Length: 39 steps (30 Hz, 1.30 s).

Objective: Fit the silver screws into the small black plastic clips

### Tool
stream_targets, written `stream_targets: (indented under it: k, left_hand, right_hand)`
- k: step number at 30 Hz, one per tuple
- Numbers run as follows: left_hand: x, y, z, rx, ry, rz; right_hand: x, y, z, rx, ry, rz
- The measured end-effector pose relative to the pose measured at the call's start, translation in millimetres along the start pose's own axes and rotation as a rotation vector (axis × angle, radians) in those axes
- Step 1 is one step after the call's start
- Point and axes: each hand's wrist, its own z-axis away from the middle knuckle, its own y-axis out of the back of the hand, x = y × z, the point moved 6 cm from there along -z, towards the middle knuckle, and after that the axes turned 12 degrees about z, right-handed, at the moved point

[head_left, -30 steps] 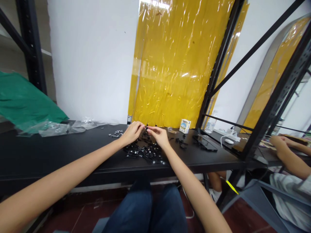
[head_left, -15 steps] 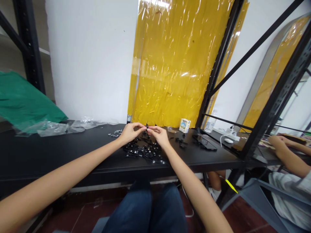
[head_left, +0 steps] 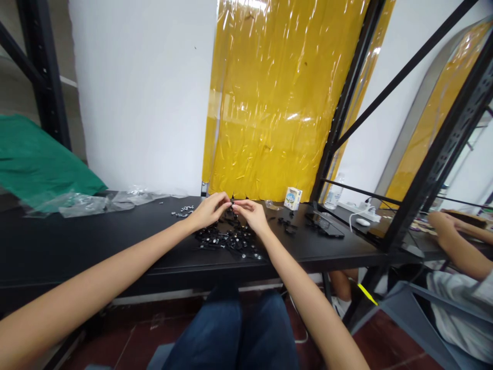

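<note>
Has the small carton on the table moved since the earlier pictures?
No, the small carton keeps its place beside the black shelf upright.

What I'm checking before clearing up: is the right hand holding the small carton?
No: the small carton stands upright on the black table, apart from the right hand.

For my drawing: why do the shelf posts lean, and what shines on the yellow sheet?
Head view: the wide lens seems to make the black metal shelf post lean; same view: glare streaks shine on the crinkled yellow plastic sheet.
</note>
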Motion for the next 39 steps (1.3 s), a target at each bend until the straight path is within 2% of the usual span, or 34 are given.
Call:
stream_targets:
  k: [5, 10, 17, 21, 29, 35, 39]
  left_hand:
    - [2.1, -4.9, 0.1, -0.057, -0.06, -0.128]
    - [1.5, -10.2, 0.9, -0.071, -0.041, -0.218]
    - [-2.6, -8.0, -1.2, -0.084, 0.006, -0.309]
    - [-0.2, -4.9, 0.1, -0.055, 0.035, -0.266]
    - [0.7, -10.4, 2.1, -0.154, 0.055, -0.188]
    - [-4.3, -10.6, -0.9, -0.108, 0.021, -0.199]
    - [-10.9, -10.8, -2.4, -0.098, 0.071, -0.075]
  right_hand:
    - [-0.3, -1.2, 0.3, -0.003, -0.009, -0.013]
    - [0.5, -2.8, 0.6, -0.016, -0.015, -0.003]
    - [0.2, -4.1, 0.5, -0.03, -0.012, -0.029]
    - [-0.7, -2.8, 0.2, -0.02, -0.012, -0.041]
    - [0.2, -3.8, 0.2, -0.032, -0.048, -0.043]
    - [0.9, -8.3, 1.9, -0.089, -0.08, -0.059]
    - [2.8, -10.4, 2.8, -0.11, -0.112, -0.06]
